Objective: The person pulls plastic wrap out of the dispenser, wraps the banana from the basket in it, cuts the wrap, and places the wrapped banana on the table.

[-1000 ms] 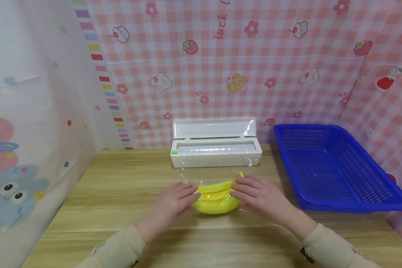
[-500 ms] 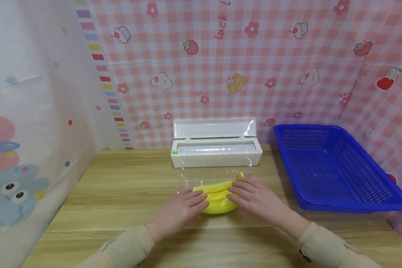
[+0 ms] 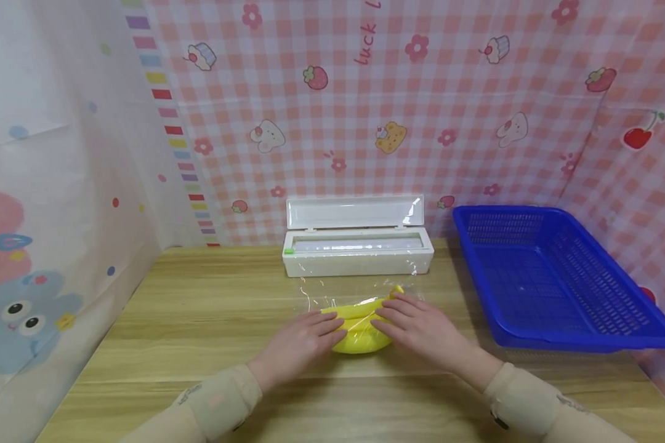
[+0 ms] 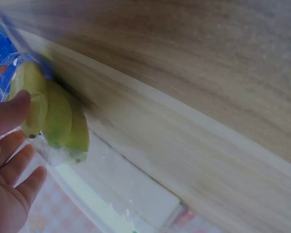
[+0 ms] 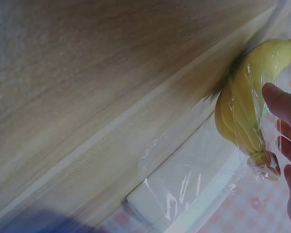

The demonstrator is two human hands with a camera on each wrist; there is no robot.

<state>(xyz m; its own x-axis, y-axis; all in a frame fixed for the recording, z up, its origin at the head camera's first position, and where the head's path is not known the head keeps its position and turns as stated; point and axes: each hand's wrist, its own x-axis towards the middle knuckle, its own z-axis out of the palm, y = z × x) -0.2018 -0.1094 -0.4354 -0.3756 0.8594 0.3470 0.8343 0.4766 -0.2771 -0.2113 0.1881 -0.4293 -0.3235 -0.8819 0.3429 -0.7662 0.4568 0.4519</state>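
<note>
A bunch of yellow bananas point(image 3: 360, 339) lies on the wooden table between my two hands, its stem at the far right. Clear cling film point(image 5: 182, 191) covers it and stretches back toward the white box. On the bunch's left end rests my left hand point(image 3: 302, 343), fingers nearly straight over the film. My right hand point(image 3: 423, 329) lies across the other end near the stem, its fingers also extended. In the left wrist view the banana tips point(image 4: 77, 158) show through the film. The right wrist view shows the right thumb point(image 5: 281, 104) against the wrapped side. The undersides of the bananas are hidden.
Behind the bananas stands a long white dispenser box point(image 3: 357, 266) with its lid point(image 3: 354, 212) raised and a roll inside. A blue plastic basket point(image 3: 587, 340) sits at the right. Patterned cloth point(image 3: 332, 111) hangs at the back and sides.
My left hand has shifted right, further onto the bananas, and then stayed nearly still. The right hand has slid slightly left over the film. The box and basket have not moved.
</note>
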